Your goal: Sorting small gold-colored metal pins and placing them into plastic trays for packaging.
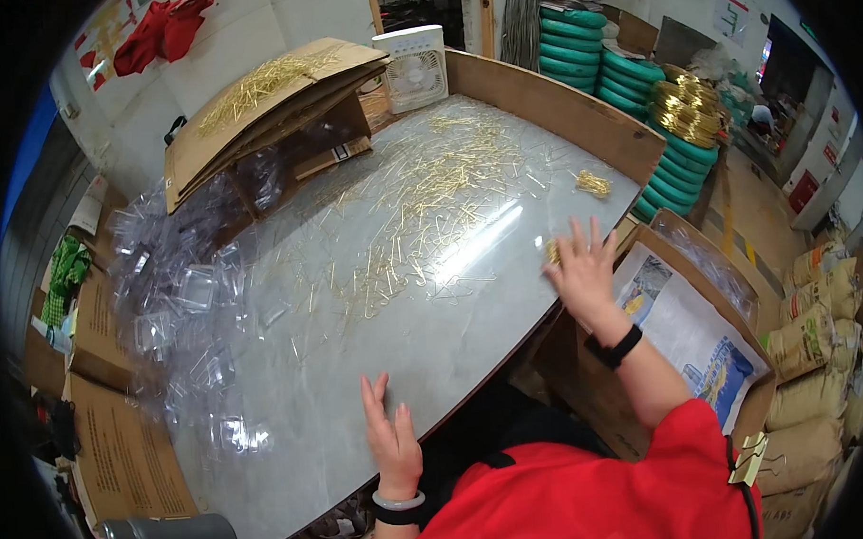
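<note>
My left hand [394, 449] hovers at the near edge of the grey table [313, 416], fingers apart and nothing in them. Over by the table's right edge, my right hand [586, 272] spreads its fingers. A small bundle of gold-coloured wire hooks [552, 251] shows beside its leftmost finger; whether they touch I cannot tell. Farther back lies a second small bundle of gold hooks [593, 183]. Many loose gold wire hooks [429, 198] are strewn across the middle and far part of the tabletop.
Clear plastic boxes [199, 287] heap up on the left. More hooks lie on stacked cardboard [287, 80] behind, near a white fan [415, 69]. A cardboard rim [559, 103] borders the far side. An open carton [690, 327] stands right; a dark grey cylinder [179, 538] lies front left.
</note>
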Demonstrator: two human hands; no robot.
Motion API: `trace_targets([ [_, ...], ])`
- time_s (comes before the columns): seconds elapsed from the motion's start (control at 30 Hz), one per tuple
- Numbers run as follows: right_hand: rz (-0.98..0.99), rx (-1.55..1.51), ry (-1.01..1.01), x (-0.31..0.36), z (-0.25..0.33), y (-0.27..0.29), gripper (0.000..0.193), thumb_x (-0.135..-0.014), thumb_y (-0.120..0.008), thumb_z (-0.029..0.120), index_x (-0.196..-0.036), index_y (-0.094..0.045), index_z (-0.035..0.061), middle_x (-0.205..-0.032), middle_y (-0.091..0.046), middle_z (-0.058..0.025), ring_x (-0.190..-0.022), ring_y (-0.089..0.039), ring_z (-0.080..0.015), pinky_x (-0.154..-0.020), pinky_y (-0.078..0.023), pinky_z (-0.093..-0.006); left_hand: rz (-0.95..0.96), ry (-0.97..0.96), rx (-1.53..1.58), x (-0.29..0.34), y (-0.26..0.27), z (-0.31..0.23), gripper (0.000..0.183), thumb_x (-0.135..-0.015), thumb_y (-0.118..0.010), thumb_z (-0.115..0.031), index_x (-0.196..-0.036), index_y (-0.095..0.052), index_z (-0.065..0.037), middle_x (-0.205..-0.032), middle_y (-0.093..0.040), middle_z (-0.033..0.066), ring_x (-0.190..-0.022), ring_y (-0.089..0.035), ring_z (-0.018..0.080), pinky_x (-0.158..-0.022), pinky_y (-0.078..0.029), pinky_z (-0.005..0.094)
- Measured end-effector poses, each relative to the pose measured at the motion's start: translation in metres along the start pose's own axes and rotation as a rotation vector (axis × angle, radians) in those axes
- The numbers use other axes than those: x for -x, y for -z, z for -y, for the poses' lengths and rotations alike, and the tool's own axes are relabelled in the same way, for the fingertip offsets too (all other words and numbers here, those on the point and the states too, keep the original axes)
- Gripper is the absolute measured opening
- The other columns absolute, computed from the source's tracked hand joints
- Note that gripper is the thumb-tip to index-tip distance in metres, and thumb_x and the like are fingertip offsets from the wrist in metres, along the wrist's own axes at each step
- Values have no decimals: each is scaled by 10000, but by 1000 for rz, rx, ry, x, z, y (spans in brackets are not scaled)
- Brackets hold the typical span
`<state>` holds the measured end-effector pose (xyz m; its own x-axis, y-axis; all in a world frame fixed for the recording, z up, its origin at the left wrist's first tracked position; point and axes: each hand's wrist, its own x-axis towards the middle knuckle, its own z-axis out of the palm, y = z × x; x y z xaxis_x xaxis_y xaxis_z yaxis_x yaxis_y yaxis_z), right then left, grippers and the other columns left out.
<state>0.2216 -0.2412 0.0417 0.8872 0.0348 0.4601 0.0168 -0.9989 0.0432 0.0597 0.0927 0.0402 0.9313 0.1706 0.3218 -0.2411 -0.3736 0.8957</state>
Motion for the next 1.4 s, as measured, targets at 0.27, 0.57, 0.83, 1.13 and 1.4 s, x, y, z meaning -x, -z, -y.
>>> trace_targets([
  [0.27,143,114,-74,-80,-42,-36,595,-977,-574,475,-1275,-600,-40,-1560,-374,-229,-1504,-217,-431,-1199,-105,-646,12,-24,-98,-2,-1,-4,676,-969,-512,-72,-1562,-217,69,-1436,-514,299,-1339,-505,418,-1141,-361,441],
  [0.57,80,238,-269,-108,-100,-65,576,-985,-539,532,-1221,-621,13,-1254,-592,-195,-1237,-524,-376,-1128,-244,-605,6,-59,-206,1,-2,0,698,-923,-573,-47,-1546,-276,58,-1397,-564,264,-1294,-542,407,-1109,-400,441],
  [0.83,15,124,-180,-109,-113,-82,543,-954,-598,503,-1172,-620,7,-1216,-582,-207,-1181,-515,-373,-1022,-376,-483,3,-75,-288,1,-5,-3,671,-900,-590,-29,-1515,-337,58,-1374,-583,249,-1270,-558,402,-1087,-422,440],
  [1.13,170,162,-258,-103,-109,-56,631,-974,-553,538,-1287,-585,-9,-1353,-546,-187,-1292,-488,-344,-1099,-338,-523,-50,-90,-390,3,-6,-3,636,-888,-613,-31,-1487,-411,39,-1332,-631,204,-1232,-605,355,-1065,-450,404],
  [1.4,98,294,-231,-102,-102,-34,815,-902,-622,581,-1382,-513,-68,-1522,-432,-257,-1436,-355,-398,-1176,-244,-561,-46,-101,-363,0,-10,-1,585,-882,-634,-54,-1432,-459,40,-1321,-627,213,-1258,-568,413,-1067,-453,459],
])
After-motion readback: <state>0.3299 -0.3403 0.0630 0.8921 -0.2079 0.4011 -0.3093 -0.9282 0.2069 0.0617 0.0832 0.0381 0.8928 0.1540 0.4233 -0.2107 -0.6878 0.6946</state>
